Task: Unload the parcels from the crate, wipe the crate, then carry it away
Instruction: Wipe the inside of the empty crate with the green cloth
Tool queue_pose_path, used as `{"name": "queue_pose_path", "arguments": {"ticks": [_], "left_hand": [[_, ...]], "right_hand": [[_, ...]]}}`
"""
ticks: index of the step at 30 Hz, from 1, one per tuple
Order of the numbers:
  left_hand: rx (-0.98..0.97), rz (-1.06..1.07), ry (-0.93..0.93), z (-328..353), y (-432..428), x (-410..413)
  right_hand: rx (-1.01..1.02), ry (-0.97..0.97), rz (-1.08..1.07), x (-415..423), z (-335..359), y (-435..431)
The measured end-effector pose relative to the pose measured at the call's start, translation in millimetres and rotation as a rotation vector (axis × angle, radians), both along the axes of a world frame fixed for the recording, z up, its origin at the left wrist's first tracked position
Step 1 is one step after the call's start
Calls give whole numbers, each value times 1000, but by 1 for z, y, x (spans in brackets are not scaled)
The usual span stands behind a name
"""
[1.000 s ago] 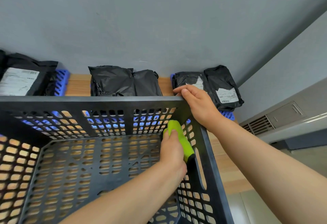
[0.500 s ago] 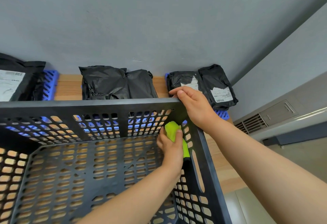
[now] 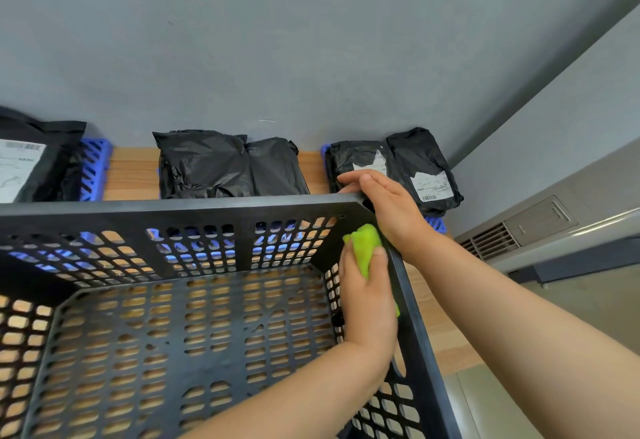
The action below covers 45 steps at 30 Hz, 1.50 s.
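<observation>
The black lattice crate (image 3: 173,206) stands on the wooden tabletop (image 3: 133,172) and fills the lower left of the view, its floor and walls bare of parcels. The left hand (image 3: 367,303) reaches inside it, close to the far right corner, and holds a bright green cloth (image 3: 365,244) against the inner face of the right wall. Its fingers (image 3: 346,262) are curled round the cloth with the thumb on top, and the cloth's upper end pokes out above them, just under the rim. The right hand (image 3: 391,206) sits on that same corner from outside: its fingers (image 3: 353,177) are bent over the rim and grip it, with the wrist resting along the right wall's top edge, touching the cloth's upper end or nearly so. Beyond the crate, three lots of black parcels lie in a row against the grey wall (image 3: 311,40). One with a white label is at the left (image 3: 31,161), a plain pair is in the middle (image 3: 225,165), and a labelled pair is at the right (image 3: 405,165), just behind the right hand. Blue slatted trays (image 3: 95,168) show under them, and more blue shows through the crate's far wall. At the far right, lower than the tabletop, is a grey unit with a vent (image 3: 491,241).
</observation>
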State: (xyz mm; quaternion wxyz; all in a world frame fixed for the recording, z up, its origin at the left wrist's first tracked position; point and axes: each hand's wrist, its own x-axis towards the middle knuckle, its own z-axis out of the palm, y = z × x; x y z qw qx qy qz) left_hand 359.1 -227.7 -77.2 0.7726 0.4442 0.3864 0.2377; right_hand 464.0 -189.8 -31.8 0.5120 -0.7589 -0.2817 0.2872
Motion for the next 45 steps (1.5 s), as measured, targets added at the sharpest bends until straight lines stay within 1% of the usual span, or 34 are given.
{"name": "queue_pose_path", "arguments": {"ticks": [3, 7, 9, 11, 14, 17, 22, 24, 29, 34, 36, 38, 41, 45], "left_hand": [[120, -60, -38, 15, -2, -3], [180, -52, 28, 15, -2, 0], [190, -34, 35, 8, -2, -1], [140, -29, 39, -3, -4, -5], [8, -19, 34, -22, -7, -10], [-34, -23, 106, -46, -5, -12], [-201, -42, 230, -92, -4, -16], [-216, -71, 254, -104, -4, -19], [-273, -77, 243, -109, -6, -24], [-331, 36, 235, -90, -17, -19], [-310, 57, 233, -77, -22, -18], [-250, 48, 229, -63, -27, -19], [-183, 53, 151, -34, -33, -23], [-3, 6, 94, -13, -45, -32]], "right_hand": [[18, 91, -25, -2, 2, -1], [29, 122, -52, -4, 2, -1], [19, 103, -53, -4, 2, -1], [-17, 57, -39, -4, 3, -1], [-58, 14, -29, -4, 5, 0], [-88, 6, -27, -4, 7, 0], [-120, -41, -8, -2, 7, -1], [-127, -58, 0, -1, 8, -1], [-133, -82, 10, -2, 11, -1], [-135, -84, 26, -2, 8, -2], [-133, -111, 27, -1, 7, -3], [-133, -132, 32, 0, 5, -3], [-128, -141, 33, 1, 3, -2], [-122, -140, 33, 2, 0, -2]]}}
